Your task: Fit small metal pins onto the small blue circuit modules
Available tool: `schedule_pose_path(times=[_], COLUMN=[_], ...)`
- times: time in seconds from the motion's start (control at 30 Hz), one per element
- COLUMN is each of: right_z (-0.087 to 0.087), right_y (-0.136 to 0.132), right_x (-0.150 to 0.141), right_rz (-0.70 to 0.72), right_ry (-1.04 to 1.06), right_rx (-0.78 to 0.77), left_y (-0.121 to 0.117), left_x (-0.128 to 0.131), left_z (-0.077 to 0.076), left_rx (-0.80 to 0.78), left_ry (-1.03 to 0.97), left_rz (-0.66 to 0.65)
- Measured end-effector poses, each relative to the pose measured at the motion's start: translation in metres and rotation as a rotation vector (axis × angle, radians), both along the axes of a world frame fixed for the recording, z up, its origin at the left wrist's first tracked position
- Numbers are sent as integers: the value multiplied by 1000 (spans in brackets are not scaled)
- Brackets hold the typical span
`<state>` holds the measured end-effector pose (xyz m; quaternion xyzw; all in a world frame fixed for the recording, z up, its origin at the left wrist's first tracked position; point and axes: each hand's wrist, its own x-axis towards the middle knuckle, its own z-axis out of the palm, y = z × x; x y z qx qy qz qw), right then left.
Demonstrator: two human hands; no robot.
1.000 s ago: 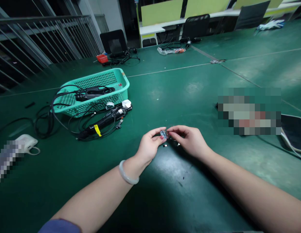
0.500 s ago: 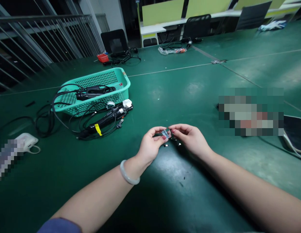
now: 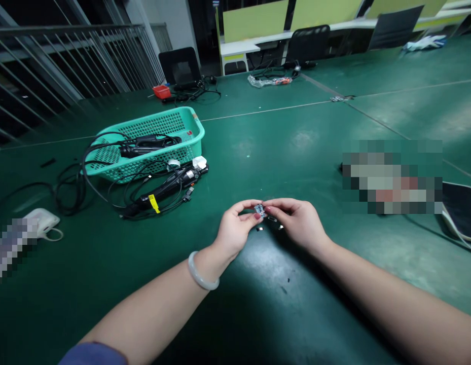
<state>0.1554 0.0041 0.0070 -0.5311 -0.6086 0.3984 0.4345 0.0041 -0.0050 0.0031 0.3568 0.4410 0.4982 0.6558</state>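
Between the thumb and fingers of my left hand (image 3: 235, 225) is a small blue-grey circuit board (image 3: 260, 210), lifted a little above the green table (image 3: 235, 314). My right hand (image 3: 298, 218) is closed in a pinch right at the board's right edge. What its fingertips grip, if anything, is too small to make out. Below the fingers lie tiny metal-and-black pieces, one piece (image 3: 260, 228) under the left fingertips and another piece (image 3: 281, 227) partly under the right hand. A pale bangle circles my left wrist.
To the left stands a turquoise basket (image 3: 199, 137) with black cabled devices inside. A black handheld device (image 3: 167, 187) with a yellow tag and cables lies before it. A white device (image 3: 43, 223) is at far left, a blurred-out object (image 3: 391, 177) at right, beside a dark pad (image 3: 461, 208).
My right fingertips have closed in on the board and now touch or overlap its right edge. My left hand has barely moved.
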Motion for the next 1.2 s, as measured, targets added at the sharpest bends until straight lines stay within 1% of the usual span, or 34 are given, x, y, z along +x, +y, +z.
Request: schedule_pose_path(times=[0.17,0.33,0.47,0.63,0.73,0.9,1.07,1.13,1.2], right_z=[3,8,8,3,1,-1,-3,-2,1], right_y=[2,1,2,4,2,-1,1,4,6], right_x=[4,4,6,3,-1,-9,-10,-8,-4], right_rz=[-1,5,30,63,53,1,4,22,63], right_ry=[-74,-79,-86,-60,-43,-94,-151,-161,-178], right_rx=[36,12,-3,-11,6,93,101,113,112], left_y=[0,-1,-2,-2,-1,-1,-1,-1,0], left_x=[0,0,1,1,0,-1,-2,-1,-1], left_z=[-1,-2,-1,-1,-1,4,6,6,7], left_rx=[37,88,92,69,44,2,-26,-41,-63], left_ry=[29,78,94,63,49,9,-7,-6,-25], left_rz=[-8,-2,-4,-32,-31,9,11,6,28])
